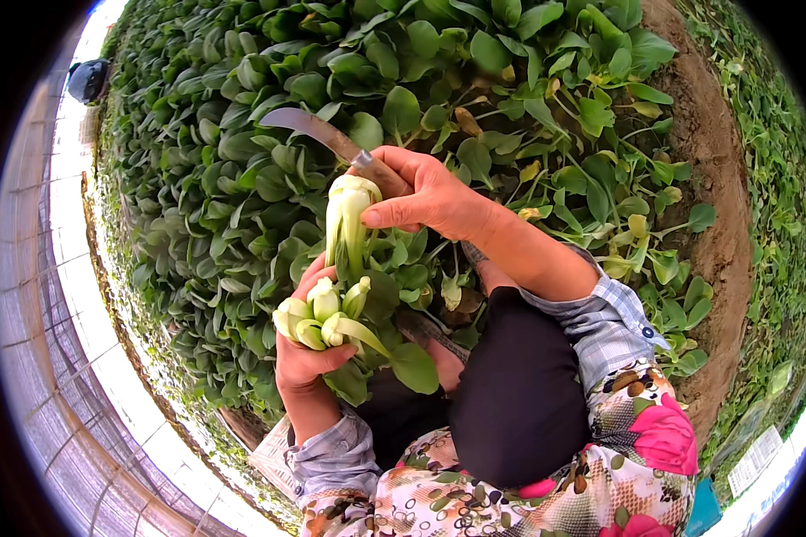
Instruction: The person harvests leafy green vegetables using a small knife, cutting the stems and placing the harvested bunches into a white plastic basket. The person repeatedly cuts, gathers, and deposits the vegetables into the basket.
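Observation:
My right hand (423,194) grips the handle of a curved sickle knife (316,131), its blade pointing up and left. Its thumb also presses on a pale-stemmed head of bok choy (346,218), held upside down with the root end up. Just below it, my left hand (309,356) is closed round a bunch of several small bok choy (325,299), their pale cut ends up and leaves hanging towards my knees. The fingers of my left hand reach up by the larger head's lower part.
Dense leafy greens (242,168) grow ahead and to the left, sparser yellowing plants (635,231) to the right. Beyond them runs a bare soil strip (719,168). A pale plastic crate (275,456) stands at lower left. A dark rounded object (87,80) shows at far upper left.

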The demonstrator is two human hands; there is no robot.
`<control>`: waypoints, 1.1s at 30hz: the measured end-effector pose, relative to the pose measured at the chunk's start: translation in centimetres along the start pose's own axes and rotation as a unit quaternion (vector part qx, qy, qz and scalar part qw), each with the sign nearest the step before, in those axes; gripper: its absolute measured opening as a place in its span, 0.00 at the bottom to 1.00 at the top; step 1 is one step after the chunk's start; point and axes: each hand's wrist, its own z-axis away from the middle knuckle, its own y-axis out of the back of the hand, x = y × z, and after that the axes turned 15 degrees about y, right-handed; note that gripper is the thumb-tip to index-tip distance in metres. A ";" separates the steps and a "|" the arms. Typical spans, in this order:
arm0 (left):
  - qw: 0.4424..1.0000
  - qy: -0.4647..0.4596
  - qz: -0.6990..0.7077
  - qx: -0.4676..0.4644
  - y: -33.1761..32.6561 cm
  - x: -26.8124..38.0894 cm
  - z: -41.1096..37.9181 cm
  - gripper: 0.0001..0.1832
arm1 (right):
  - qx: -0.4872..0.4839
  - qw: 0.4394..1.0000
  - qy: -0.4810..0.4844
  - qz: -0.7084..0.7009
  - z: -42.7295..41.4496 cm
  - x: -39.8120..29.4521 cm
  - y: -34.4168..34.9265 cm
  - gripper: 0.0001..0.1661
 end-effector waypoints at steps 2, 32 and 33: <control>1.000 -0.012 -0.002 -0.006 -0.1 0.6 2.1 0.47 | -0.026 0.999 0.006 0.027 0.1 -0.8 -1.8 0.29; 0.890 -0.332 0.255 0.181 0.7 -10.4 24.0 0.51 | -0.300 0.822 0.014 0.485 8.8 -0.8 -32.1 0.27; 0.886 -0.346 0.260 0.166 0.3 -9.8 24.5 0.51 | -0.303 0.817 0.013 0.490 9.5 -1.1 -32.6 0.25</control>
